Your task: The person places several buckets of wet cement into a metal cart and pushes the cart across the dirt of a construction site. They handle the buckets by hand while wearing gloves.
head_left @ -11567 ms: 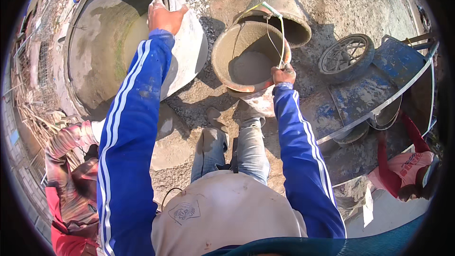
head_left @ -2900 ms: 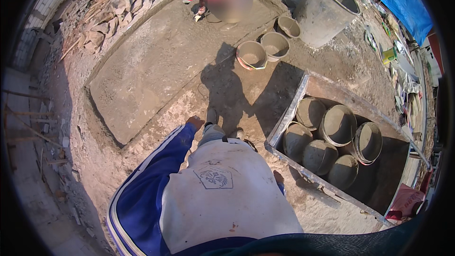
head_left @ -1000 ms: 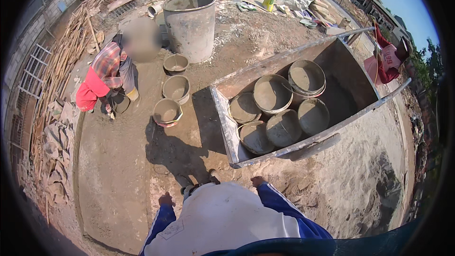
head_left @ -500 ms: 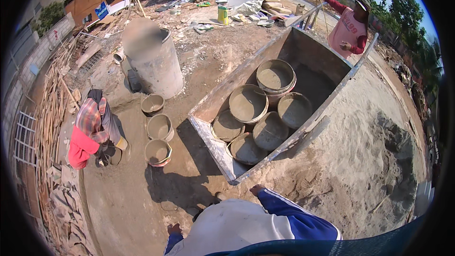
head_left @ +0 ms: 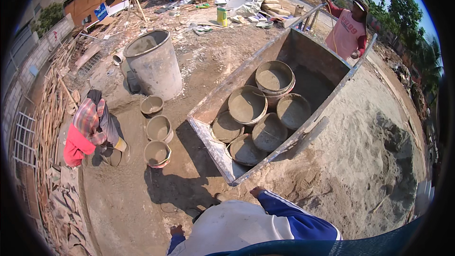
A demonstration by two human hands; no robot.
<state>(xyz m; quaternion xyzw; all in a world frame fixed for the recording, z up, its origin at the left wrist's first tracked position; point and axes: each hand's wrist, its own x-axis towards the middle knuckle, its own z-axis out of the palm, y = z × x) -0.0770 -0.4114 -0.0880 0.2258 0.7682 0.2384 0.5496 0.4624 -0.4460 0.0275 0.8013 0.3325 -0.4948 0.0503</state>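
Note:
My left hand [head_left: 177, 231] hangs low beside my white shirt, its fingers loosely apart and holding nothing that I can see. My right hand [head_left: 257, 191], below a blue sleeve, is just short of the near corner of a metal cart [head_left: 215, 154] and apart from it; its fingers are too small to read. Several round buckets stand in the cart, filled with grey wet mortar, one bucket [head_left: 247, 105] resting on others. To the cart's left, three mortar buckets stand in a row on the ground, the nearest being a bucket [head_left: 157, 153] with a pale rim.
At left a person [head_left: 90, 125] in a plaid shirt bends over another bucket [head_left: 112, 156]. A person [head_left: 349, 31] in pink stands at the cart's far end. Behind the row rises a concrete cylinder [head_left: 159, 73]. A sand heap [head_left: 360, 156] lies right; bamboo poles [head_left: 50, 114] lie left.
The person in pink has shifted slightly left and lowered one hand toward the cart's handle. The bending person has moved a little. My hands and the buckets stay nearly in place.

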